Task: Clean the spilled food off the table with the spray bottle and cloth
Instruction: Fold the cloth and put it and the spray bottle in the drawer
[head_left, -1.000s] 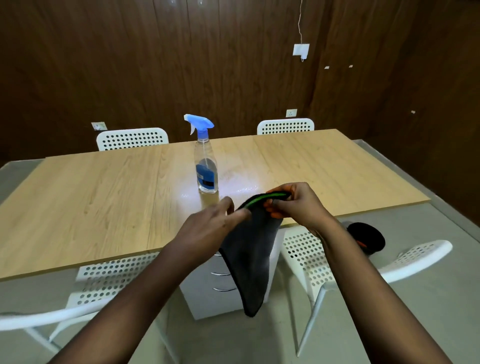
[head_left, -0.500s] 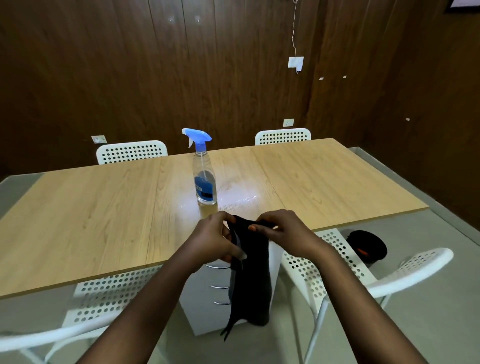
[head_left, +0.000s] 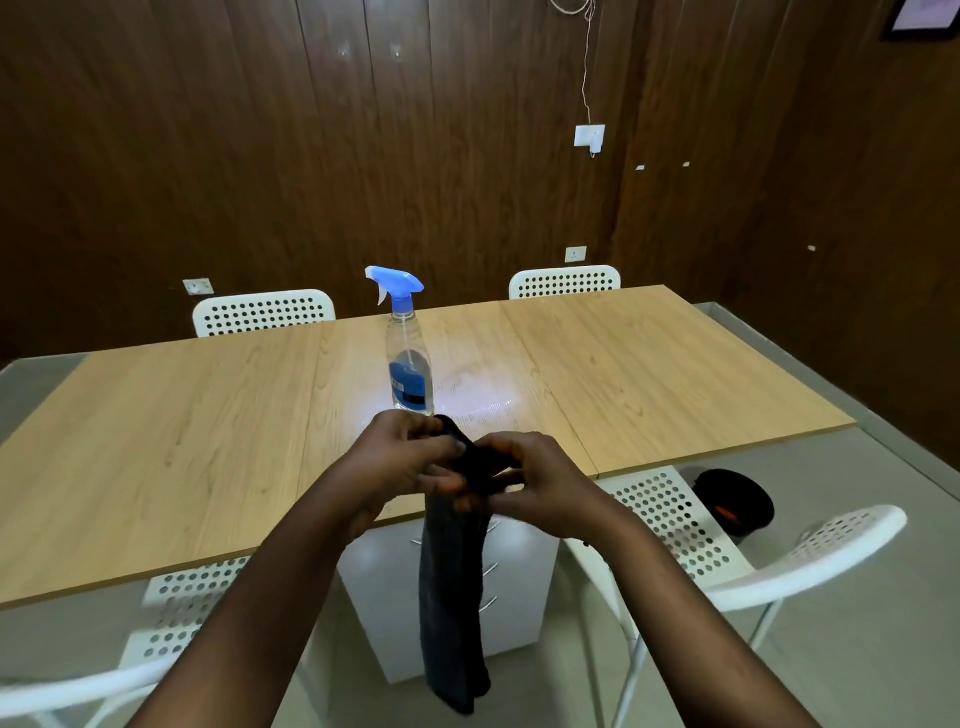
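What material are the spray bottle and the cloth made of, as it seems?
Spray bottle: seemingly clear glossy plastic, see-through, with a blue plastic trigger. Cloth: dark soft fabric, matte, hanging limp from both hands, perhaps microfiber.

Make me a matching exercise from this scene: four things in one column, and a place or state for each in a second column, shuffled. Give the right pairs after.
Things
1. spray bottle
2. cloth
3. black round object
4. wall switch

Places or states
A. hangs down from both hands at the table's near edge
B. on the floor to the right of the table
C. stands upright on the table
D. on the wood wall, with a cord running up from it

Pairs: 1-C, 2-A, 3-B, 4-D
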